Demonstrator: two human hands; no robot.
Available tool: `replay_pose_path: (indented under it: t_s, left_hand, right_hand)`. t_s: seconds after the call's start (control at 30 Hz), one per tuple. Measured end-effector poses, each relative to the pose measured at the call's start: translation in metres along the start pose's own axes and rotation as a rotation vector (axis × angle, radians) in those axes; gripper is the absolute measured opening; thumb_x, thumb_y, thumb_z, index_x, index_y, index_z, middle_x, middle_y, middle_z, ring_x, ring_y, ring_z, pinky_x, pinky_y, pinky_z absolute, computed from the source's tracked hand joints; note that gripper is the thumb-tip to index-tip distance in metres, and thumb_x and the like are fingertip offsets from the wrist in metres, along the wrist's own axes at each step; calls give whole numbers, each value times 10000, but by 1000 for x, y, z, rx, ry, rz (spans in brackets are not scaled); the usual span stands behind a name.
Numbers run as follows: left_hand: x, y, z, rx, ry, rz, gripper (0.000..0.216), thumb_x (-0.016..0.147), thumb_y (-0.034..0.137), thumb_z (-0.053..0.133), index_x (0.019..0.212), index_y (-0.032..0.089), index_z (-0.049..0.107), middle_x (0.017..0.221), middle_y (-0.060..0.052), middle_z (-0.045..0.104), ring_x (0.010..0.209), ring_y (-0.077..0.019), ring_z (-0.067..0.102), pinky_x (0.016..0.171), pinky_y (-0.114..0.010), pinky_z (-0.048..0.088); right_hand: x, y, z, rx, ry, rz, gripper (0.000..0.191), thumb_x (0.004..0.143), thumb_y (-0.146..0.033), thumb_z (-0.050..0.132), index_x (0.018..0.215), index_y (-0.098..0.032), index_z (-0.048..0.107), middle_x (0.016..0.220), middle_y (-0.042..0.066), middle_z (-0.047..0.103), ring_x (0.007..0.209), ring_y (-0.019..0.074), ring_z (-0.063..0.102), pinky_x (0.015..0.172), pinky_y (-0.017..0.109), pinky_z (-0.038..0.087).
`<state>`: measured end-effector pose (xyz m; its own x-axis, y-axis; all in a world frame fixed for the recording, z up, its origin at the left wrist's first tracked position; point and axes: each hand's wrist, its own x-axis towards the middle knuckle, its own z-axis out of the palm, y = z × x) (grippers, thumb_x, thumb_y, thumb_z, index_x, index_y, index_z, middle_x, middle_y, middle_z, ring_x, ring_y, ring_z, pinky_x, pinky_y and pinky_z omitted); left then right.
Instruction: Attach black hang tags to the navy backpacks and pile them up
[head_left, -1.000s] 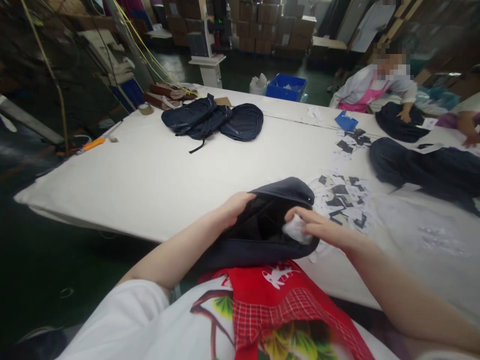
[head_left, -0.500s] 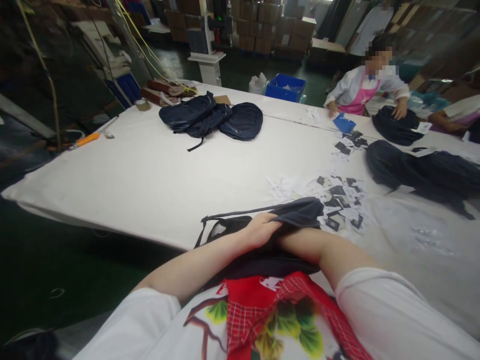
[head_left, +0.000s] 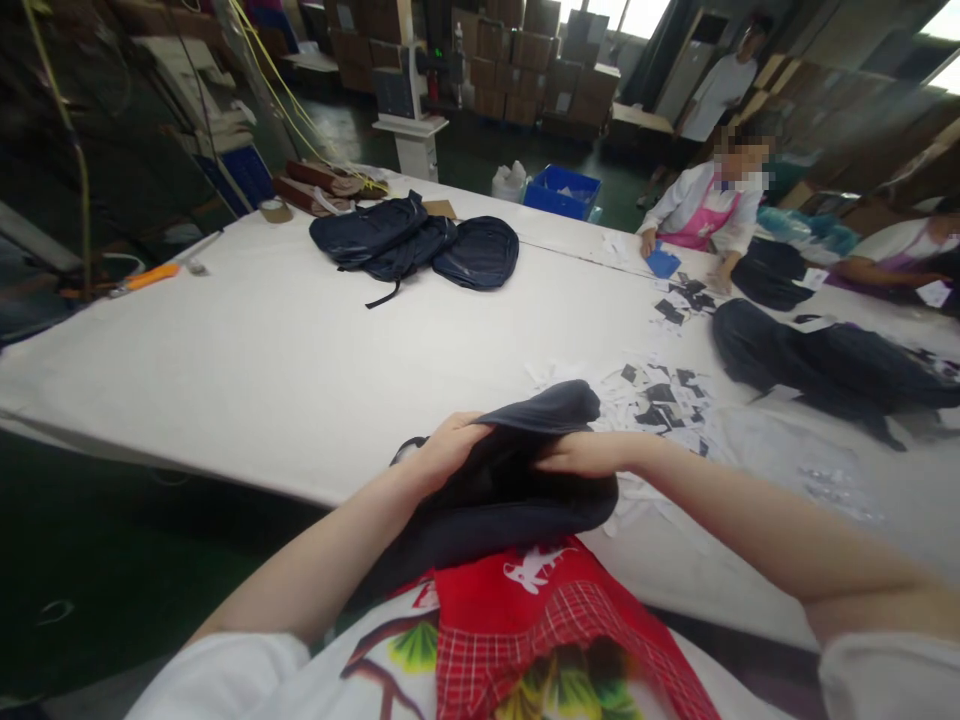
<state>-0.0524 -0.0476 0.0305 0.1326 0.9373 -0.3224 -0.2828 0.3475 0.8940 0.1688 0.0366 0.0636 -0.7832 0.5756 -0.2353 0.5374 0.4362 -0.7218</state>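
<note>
At the near edge of the white table [head_left: 247, 370], a dark blue bag [head_left: 517, 510] is held open just in front of the red apron [head_left: 517, 580] of the person I'm watching, and from here I can't tell whether the table bears any of its weight. The left hand [head_left: 452, 450] grips the upper lip of the opening, fingers tucked out of sight behind the cloth, holding that flap up while its forearm slants in over the table's near edge. The right hand [head_left: 581, 455] reaches in from the table's right side, elbow well out, forearm angled leftward, its fingers pointing into the dark mouth of the bag; the tips are lost in shadow, so I can't say if they are closed on anything. The two hands are apart, with the opening between them. On the table's right half, just past the bag, lies a scatter of black and white tags [head_left: 660, 400], and farther along that side a larger heap of dark cloth [head_left: 817, 350]. Toward the table's far left, three dark backpacks [head_left: 371, 235] overlap one another. At the table's far right edge, a co-worker [head_left: 694, 215] in a pink apron has one hand at a blue piece [head_left: 663, 261]
</note>
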Motion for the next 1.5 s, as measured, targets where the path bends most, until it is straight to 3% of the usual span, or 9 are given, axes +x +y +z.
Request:
replay_pose_path:
  t_s: [0.1,0.2,0.3,0.47,0.6,0.77,0.9,1.2,1.5]
  left_hand:
    - [-4,10,-23,26,40,14,391,691,433,694,953,147,750,950,-66,752,974,-287,658,940,-408,477]
    - [-12,21,-53,81,62,16,350,647,425,728,874,161,759,911,-57,755,896,-271,670,864,-376,506]
    - [-23,35,-88,191,52,-39,336,637,455,729,779,151,751,779,-57,742,731,-239,664,733,-339,515]
    - [-42,80,-124,701,236,-46,351,674,464,662,820,154,740,834,-77,721,809,-269,651,783,-373,510]
    - [-73,108,-93,1192,657,450,319,750,355,622,1009,179,681,1024,-74,669,967,-239,602,933,-374,453]
    - [-84,80,-26,1659,392,673,286,849,403,603,1021,175,617,905,-69,637,863,-217,585,788,-345,462]
    - [-64,53,-22,1896,351,678,246,940,355,487,1072,170,581,802,-42,610,755,-185,579,670,-318,445]
    - [-49,24,-16,1852,576,914,236,947,250,402,783,173,555,638,-15,550,591,-146,529,509,-299,375]
    - [-61,51,-1,1010,606,576,321,739,118,526,1051,181,568,557,77,522,478,-91,491,499,-216,371]
  right_hand:
    - [-28,6,-49,127,-143,64,345,866,-465,534,868,-205,761,860,50,746,797,194,692,765,305,565]
    - [-37,23,-72,23,159,123,364,852,-461,538,994,-181,722,995,105,722,889,241,673,847,396,538]
    - [-19,40,-59,-150,409,48,535,778,-448,645,1240,-181,605,1262,139,617,1101,296,600,988,480,453]
    - [37,32,-13,8,247,-127,454,846,-454,573,1213,-188,604,1202,97,653,1101,267,599,979,424,450]
    - [70,-3,10,134,265,-129,346,881,-478,513,929,-176,676,863,43,701,823,229,642,757,339,502]
    - [90,-42,26,217,256,-232,393,894,-519,489,821,-174,663,776,29,679,747,212,623,679,301,478]
    - [93,-47,34,171,280,-288,387,891,-522,508,830,-174,668,801,42,685,767,220,619,704,308,475]
    - [74,-22,38,133,278,-328,345,892,-495,543,959,-178,662,892,41,686,817,213,617,680,280,459]
    - [59,-30,41,46,296,-338,354,902,-500,516,796,-177,616,704,19,595,664,179,555,604,277,417]
